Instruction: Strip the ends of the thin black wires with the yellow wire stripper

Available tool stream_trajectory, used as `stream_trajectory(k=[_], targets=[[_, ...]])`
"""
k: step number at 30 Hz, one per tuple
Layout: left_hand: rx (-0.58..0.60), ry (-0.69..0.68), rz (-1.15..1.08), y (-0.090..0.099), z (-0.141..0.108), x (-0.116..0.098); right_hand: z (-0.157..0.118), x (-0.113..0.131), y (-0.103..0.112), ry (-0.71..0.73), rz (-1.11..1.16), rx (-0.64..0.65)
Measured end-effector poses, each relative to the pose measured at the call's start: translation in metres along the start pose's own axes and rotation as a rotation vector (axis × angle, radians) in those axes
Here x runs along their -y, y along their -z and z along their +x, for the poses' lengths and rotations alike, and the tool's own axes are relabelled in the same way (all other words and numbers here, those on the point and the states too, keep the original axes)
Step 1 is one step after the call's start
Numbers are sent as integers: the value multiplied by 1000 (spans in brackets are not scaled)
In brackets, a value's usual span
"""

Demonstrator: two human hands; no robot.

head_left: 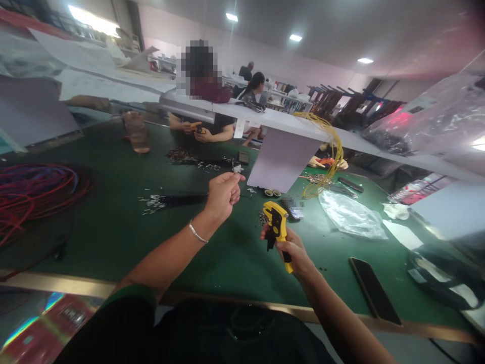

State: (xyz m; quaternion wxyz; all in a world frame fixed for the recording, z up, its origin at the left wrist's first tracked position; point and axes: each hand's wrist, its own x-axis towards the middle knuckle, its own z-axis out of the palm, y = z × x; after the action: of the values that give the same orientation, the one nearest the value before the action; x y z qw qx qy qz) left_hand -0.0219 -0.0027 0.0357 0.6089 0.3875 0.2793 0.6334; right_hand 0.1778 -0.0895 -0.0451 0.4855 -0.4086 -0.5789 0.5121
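My right hand (297, 251) is wrapped round the handles of a yellow and black wire stripper (277, 222), held upright with its head over the green table. My left hand (223, 196) is closed above the table, thumb and forefinger pinched together; whatever is in the fingers is too small to make out. A bundle of black wires (185, 198) with pale ends lies just behind and left of that hand. A small heap of tiny metal pieces (262, 217) sits beside the stripper's head.
Red and blue wire coils (34, 197) lie at left. A phone (373, 290) rests near the table's front right edge, with a clear plastic bag (352, 215) behind it. Yellow wires (335, 146) hang from the raised shelf (288, 124). Across the table, a co-worker's hands (195, 132) hold an orange tool.
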Motion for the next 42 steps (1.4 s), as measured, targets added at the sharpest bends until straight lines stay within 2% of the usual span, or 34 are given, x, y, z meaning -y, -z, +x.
stream_trajectory(k=[8,14,19,27,37,42], targets=[[-24,-21,109,-7,-6,16,-16,-36,14,-58,-6,-13],[-18,-23,157,-11,-8,25,-20,-50,22,-80,21,-18],[-36,-3,177,-13,-4,37,-20,-49,23,-224,140,-18],[-38,93,125,-17,9,54,-10,-37,22,-228,333,59],[-54,1,131,-27,12,61,3,-36,19,-224,431,111],[-68,12,146,-27,11,65,8,-35,16,-225,453,102]])
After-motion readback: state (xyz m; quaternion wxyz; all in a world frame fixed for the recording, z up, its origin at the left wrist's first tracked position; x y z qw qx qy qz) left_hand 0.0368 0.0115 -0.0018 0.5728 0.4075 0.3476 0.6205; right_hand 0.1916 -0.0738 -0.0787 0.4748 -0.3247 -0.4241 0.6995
